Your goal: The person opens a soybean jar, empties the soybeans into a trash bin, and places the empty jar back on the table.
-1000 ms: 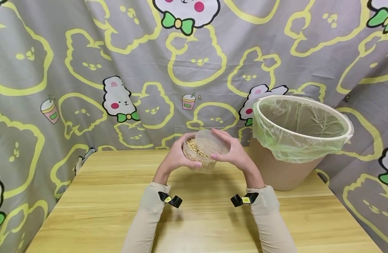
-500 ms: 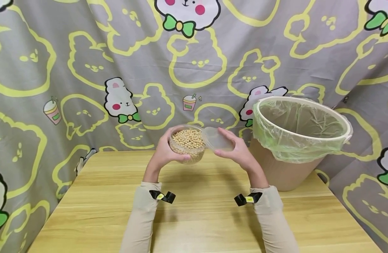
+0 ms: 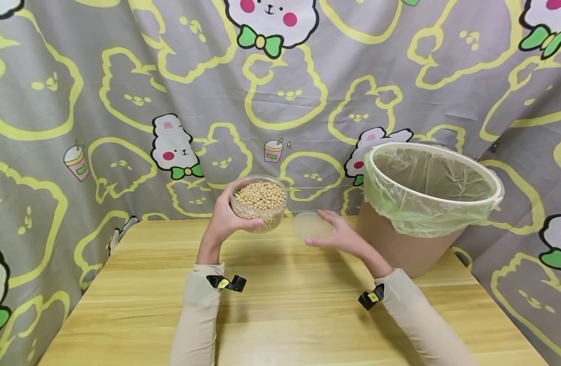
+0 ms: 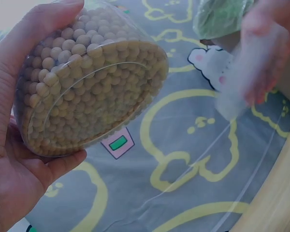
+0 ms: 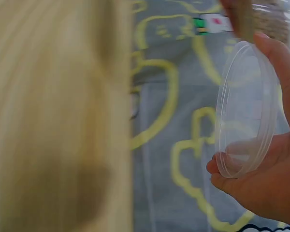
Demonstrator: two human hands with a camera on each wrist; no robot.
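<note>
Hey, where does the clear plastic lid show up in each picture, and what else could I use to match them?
Head: the lid is just right of and below centre, in the right hand.
Left wrist: the lid is a whitish blur, upper right.
Right wrist: the lid is right of centre.
Shared landmark: the tub of beans, near centre, upper left and upper right, respectively.

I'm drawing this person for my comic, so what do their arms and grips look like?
The left sleeve and right sleeve are long, plain and light beige, reaching the wrists. Near each sleeve's end sits a small, blocky black gadget with a yellow label. The left grip and right grip are bare.
</note>
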